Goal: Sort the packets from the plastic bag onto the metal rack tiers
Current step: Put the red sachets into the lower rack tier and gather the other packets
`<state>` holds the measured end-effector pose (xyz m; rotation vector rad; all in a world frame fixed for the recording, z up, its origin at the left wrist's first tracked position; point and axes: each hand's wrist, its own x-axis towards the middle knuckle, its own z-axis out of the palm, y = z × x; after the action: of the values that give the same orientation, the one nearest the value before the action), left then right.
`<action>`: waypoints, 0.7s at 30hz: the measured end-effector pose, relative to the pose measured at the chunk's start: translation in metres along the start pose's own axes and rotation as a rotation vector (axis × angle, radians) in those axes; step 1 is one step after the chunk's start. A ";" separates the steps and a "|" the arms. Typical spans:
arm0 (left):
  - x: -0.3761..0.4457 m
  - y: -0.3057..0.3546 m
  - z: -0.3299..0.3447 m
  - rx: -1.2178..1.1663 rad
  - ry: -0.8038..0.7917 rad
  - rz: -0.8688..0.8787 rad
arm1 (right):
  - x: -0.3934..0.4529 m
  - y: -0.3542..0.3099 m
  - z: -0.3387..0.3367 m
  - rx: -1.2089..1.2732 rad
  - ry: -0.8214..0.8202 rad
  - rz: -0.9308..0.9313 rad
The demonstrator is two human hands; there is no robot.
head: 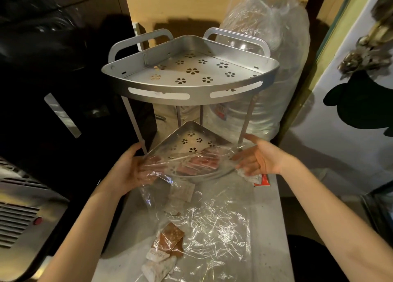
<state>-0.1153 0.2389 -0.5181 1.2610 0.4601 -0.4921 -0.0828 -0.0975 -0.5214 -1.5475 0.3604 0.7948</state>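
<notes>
A two-tier metal corner rack stands on a grey counter; its top tier [191,83] holds nothing, and several red packets [202,163] lie on its lower tier [187,132]. A clear plastic bag [204,228] stretches from that lower tier down over the counter. My left hand [133,166] grips the bag's left edge in front of the lower tier. My right hand [258,157] holds the bag's right edge with fingers spread, and a white packet [247,175] shows under it. Brown and white packets [168,245] sit inside the bag near me.
A large wrapped water jug [274,68] stands behind the rack on the right. A red-and-white packet [263,180] lies on the counter [270,228] beside the rack. A dark appliance [53,90] fills the left, and a vented metal box [23,213] sits lower left.
</notes>
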 end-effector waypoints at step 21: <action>-0.011 0.021 0.021 -0.104 0.066 0.369 | -0.002 -0.030 0.007 0.457 -0.038 -0.343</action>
<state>-0.1108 0.2243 -0.4908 1.2295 0.2937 -0.1136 -0.0668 -0.0869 -0.4972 -1.1215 0.2194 0.4338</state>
